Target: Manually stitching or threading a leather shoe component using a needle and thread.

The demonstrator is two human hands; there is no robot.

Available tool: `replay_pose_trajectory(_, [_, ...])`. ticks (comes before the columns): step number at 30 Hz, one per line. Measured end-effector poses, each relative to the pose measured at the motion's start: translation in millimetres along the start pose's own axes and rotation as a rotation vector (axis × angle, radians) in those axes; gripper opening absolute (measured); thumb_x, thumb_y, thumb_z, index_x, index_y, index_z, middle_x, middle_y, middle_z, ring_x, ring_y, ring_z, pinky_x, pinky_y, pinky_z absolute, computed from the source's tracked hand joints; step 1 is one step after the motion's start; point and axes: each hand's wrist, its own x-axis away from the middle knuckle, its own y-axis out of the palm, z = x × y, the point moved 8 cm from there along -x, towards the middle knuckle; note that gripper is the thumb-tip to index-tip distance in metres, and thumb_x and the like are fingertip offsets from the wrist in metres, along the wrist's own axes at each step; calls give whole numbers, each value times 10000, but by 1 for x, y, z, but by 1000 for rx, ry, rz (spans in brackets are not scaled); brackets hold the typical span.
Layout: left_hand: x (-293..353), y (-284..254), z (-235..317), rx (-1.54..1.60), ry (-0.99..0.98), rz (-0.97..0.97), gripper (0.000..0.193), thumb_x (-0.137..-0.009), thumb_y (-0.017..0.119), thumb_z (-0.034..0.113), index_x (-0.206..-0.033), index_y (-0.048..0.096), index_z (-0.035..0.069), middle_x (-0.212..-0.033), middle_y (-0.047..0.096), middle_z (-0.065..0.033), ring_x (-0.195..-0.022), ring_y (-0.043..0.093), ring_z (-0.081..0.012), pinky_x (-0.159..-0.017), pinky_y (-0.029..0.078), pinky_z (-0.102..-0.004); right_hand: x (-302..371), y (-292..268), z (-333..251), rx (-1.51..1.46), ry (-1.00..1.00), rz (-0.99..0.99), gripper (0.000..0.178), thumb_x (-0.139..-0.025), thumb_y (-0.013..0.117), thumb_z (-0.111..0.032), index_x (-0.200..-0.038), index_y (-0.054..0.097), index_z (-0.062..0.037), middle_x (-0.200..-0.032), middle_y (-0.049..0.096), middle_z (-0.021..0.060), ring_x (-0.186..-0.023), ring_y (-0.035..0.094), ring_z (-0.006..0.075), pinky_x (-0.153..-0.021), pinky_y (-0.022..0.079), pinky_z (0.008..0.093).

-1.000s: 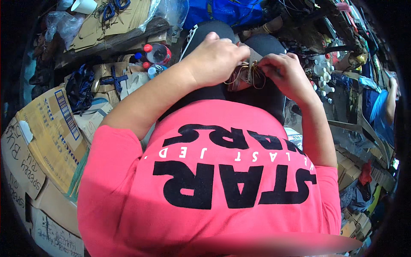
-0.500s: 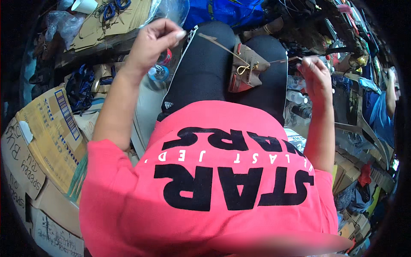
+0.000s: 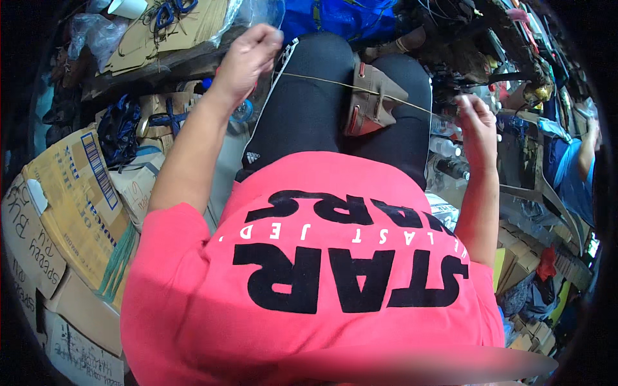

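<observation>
A brown leather shoe upper [image 3: 368,114], with reddish bits along its left edge, rests between my black-clad thighs. A thin tan cord [image 3: 322,80] crosses it and stretches nearly straight out to both sides. My left hand [image 3: 253,59] is raised beyond the left thigh, its fingers closed on one end of the cord. Off to the right of the right thigh, my right hand [image 3: 477,125] pinches the other end between thumb and fingers. The exact ends of the cord at my fingers are hard to make out.
Cardboard boxes [image 3: 80,199] are stacked at my left. A wooden bench with cardboard sheets [image 3: 187,35] and a white cup [image 3: 127,8] lies far left. Clear plastic bottles [image 3: 444,147] stand by my right thigh. At far right appears another person's arm [image 3: 587,151].
The loop of cord over the shoe upper has been drawn out into a nearly straight line. My left hand has turned and shifted slightly right; my right hand is a little lower.
</observation>
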Motion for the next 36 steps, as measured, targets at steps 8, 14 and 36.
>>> replay_pose_trajectory(8, [-55, 115, 4, -1034, 307, -428, 377, -818, 700, 258, -1162, 655, 114, -1041, 660, -150, -981, 621, -275, -871, 466, -355, 29, 101, -65, 868, -671, -237, 89, -763, 725, -125, -851, 730, -139, -704, 628, 34, -743, 607, 228, -841, 420, 366])
replay_pose_trajectory(14, [-67, 128, -12, -1098, 166, -612, 414, -767, 738, 336, -1107, 682, 105, -982, 677, -163, -935, 646, -295, -820, 488, -387, 26, 98, -69, 966, -620, -118, 100, -770, 730, -181, -865, 737, -153, -712, 620, 34, -721, 598, 222, -854, 384, 362])
replay_pose_trajectory(36, [-72, 131, -20, -1036, 63, -618, 374, -702, 779, 271, -1003, 664, 82, -818, 634, -83, -758, 595, -207, -680, 465, -340, 12, 114, -70, 828, -473, -330, 118, -752, 710, -67, -867, 730, -52, -696, 597, 105, -612, 588, 215, -598, 480, 312])
